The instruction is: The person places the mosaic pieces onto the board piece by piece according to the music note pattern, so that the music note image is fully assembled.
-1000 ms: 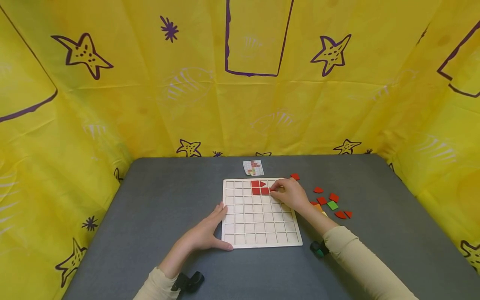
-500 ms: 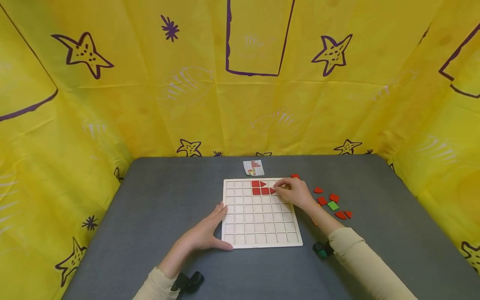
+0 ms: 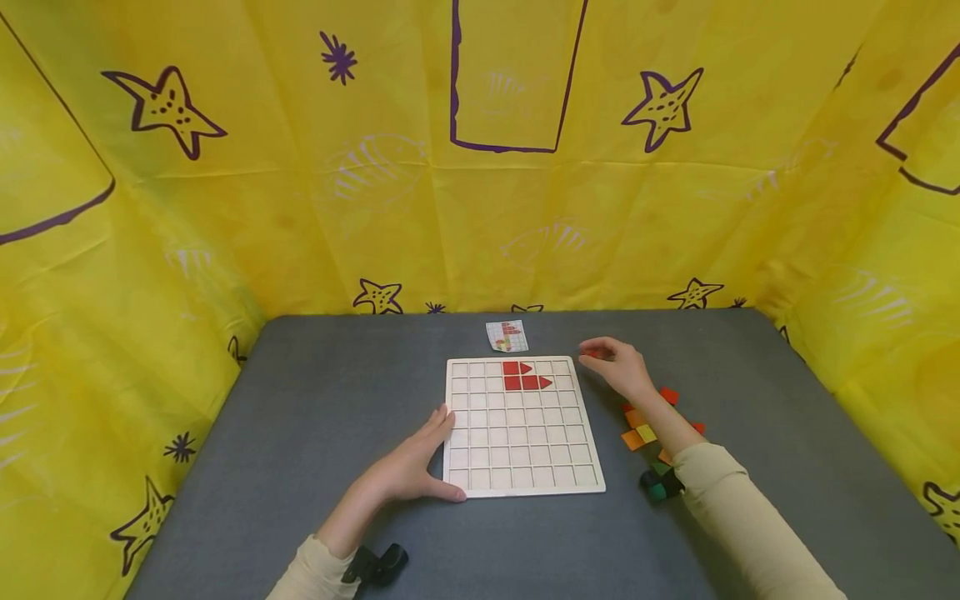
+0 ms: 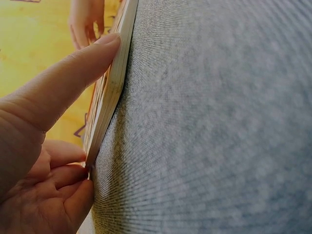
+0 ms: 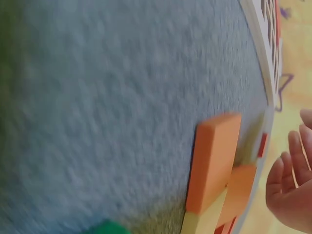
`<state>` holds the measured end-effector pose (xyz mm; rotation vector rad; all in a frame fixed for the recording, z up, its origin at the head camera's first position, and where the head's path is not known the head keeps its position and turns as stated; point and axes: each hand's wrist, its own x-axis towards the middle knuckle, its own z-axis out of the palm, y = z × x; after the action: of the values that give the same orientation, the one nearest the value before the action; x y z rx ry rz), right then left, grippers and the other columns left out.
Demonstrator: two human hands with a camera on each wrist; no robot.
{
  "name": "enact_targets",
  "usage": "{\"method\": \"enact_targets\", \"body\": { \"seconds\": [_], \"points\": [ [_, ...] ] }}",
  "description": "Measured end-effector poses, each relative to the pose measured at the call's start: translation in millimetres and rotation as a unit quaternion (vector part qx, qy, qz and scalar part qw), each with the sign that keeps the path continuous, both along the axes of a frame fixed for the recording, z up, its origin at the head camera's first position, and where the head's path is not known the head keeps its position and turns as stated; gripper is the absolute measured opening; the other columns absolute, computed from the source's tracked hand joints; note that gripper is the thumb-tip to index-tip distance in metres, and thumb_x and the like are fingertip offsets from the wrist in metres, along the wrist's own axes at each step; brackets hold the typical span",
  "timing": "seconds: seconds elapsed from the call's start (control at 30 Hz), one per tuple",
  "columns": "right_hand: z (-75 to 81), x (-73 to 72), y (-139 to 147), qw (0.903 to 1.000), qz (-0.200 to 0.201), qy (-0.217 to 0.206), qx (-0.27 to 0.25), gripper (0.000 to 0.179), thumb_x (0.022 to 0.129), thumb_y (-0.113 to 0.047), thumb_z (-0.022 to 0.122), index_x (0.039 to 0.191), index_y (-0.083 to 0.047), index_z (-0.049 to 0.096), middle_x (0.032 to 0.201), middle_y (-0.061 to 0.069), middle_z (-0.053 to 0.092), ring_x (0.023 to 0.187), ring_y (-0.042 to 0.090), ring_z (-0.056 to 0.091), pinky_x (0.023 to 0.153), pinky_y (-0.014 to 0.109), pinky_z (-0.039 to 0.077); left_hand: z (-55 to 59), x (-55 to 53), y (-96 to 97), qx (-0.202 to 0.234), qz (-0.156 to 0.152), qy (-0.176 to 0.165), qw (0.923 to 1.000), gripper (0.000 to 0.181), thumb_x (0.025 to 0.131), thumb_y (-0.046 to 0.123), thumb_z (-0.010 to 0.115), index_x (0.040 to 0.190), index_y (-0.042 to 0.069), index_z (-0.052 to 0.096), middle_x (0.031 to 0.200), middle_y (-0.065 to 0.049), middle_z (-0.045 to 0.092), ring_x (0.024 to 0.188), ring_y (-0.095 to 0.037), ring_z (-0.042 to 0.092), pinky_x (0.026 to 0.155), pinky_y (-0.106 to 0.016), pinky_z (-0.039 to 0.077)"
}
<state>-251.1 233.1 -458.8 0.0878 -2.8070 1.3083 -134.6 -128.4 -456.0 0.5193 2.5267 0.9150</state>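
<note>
Left hand (image 3: 408,462) touches board (image 3: 520,456) edge

The head view looks forward and down from above the left hand (image 3: 411,463) and right hand (image 3: 624,369), farthest off. Each wrist view, tipped sideways, looks low across the table (image 3: 352,392) from close beside its own hand; both share the board (image 3: 525,429) between the hands.

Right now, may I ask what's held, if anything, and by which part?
The left grip touches the board on its left side; whether the right grip pinches the red piece is unclear.
</note>
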Motion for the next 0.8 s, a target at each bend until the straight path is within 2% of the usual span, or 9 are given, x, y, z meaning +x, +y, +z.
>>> {"method": "enact_targets", "body": {
  "seconds": [0.2,0.37,0.53,0.8],
  "points": [
    [-3.1,-10.4,12,0.9995,-0.005,-0.018,0.026,0.038,0.087,-0.023,0.070,0.121,-0.008,0.062,0.120,0.017,0.063,0.107,0.034,0.058,0.088,0.046,0.047,0.0,0.4,0.2,-0.003,-0.002,0.003,1.0000,0.116,0.064,0.044,0.085,0.151,0.005,0.020,0.160,-0.014,0.007,0.147,-0.032,0.008,0.113,-0.053,0.021],
    [-4.1,-14.9,15,0.9986,0.003,-0.020,0.048,0.041,0.086,-0.017,0.069,0.124,-0.005,0.060,0.126,0.021,0.059,0.114,0.038,0.055,0.095,0.050,0.043,-1.0,0.0,0.6,-0.003,-0.001,0.003,1.0000,0.116,0.064,0.044,0.085,0.151,0.005,0.020,0.160,-0.014,0.008,0.147,-0.031,0.008,0.113,-0.053,0.021],
    [-6.3,-16.0,16,0.9965,0.019,-0.012,0.080,0.040,0.086,-0.015,0.068,0.124,-0.005,0.060,0.128,0.022,0.058,0.114,0.040,0.052,0.097,0.052,0.040,-2.2,-0.3,0.4,-0.001,0.002,-0.002,1.0000,0.116,0.064,0.045,0.085,0.151,0.006,0.020,0.160,-0.013,0.007,0.147,-0.031,0.007,0.113,-0.053,0.021],
    [-10.2,-17.8,18,0.9953,0.028,-0.010,0.093,0.038,0.086,-0.016,0.069,0.122,-0.008,0.062,0.122,0.022,0.061,0.106,0.037,0.054,0.092,0.051,0.041,-1.3,-0.6,-0.3,0.001,0.003,-0.002,1.0000,0.116,0.063,0.044,0.086,0.151,0.006,0.020,0.160,-0.014,0.007,0.147,-0.031,0.007,0.113,-0.053,0.021]
  ]
}}
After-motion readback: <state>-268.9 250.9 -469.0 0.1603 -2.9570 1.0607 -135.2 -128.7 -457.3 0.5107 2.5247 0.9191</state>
